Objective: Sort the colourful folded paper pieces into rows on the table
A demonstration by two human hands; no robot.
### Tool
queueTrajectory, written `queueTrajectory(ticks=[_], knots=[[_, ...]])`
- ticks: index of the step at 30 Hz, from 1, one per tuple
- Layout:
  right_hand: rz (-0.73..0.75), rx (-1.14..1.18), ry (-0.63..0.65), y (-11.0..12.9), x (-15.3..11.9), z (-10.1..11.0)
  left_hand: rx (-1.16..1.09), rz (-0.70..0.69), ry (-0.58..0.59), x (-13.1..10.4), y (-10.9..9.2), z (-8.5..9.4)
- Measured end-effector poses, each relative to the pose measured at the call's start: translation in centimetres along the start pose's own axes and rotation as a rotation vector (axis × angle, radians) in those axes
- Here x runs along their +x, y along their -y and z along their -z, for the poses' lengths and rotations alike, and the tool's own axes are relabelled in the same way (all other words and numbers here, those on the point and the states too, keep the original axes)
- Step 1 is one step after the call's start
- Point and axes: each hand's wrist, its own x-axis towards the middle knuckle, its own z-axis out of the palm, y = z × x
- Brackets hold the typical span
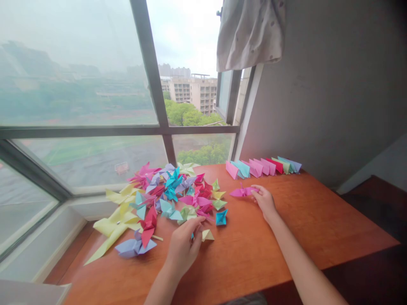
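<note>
My right hand (pixel 264 202) pinches one wing of a magenta paper crane (pixel 243 192) just above the table. My left hand (pixel 187 240) is closed at the near edge of a pile of folded paper, its fingertips beside a magenta crane (pixel 203 205). Whatever its fingers hold, if anything, is hidden. Next to that hand lie a small blue folded paper piece (pixel 221 217) and a cream one (pixel 207 235). Around them are a lavender crane (pixel 135 246), a red crane (pixel 149 224) and a light blue crane (pixel 170 210).
Yellow paper pinwheels (pixel 116 224) lie at the left of the brown table (pixel 260 258). Several folded paper strips (pixel 254 168) in pink, blue, red and green stand in a row at the back right. Behind the table are a window frame (pixel 163 106) and a grey wall (pixel 318 97).
</note>
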Motion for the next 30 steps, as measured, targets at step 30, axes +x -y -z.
queueTrajectory(ticks=[30], knots=[[0.491, -0.660, -0.090, -2.3, 1.9, -0.1, 0.073, -0.061, 0.097, -0.5, 0.2, -0.4]])
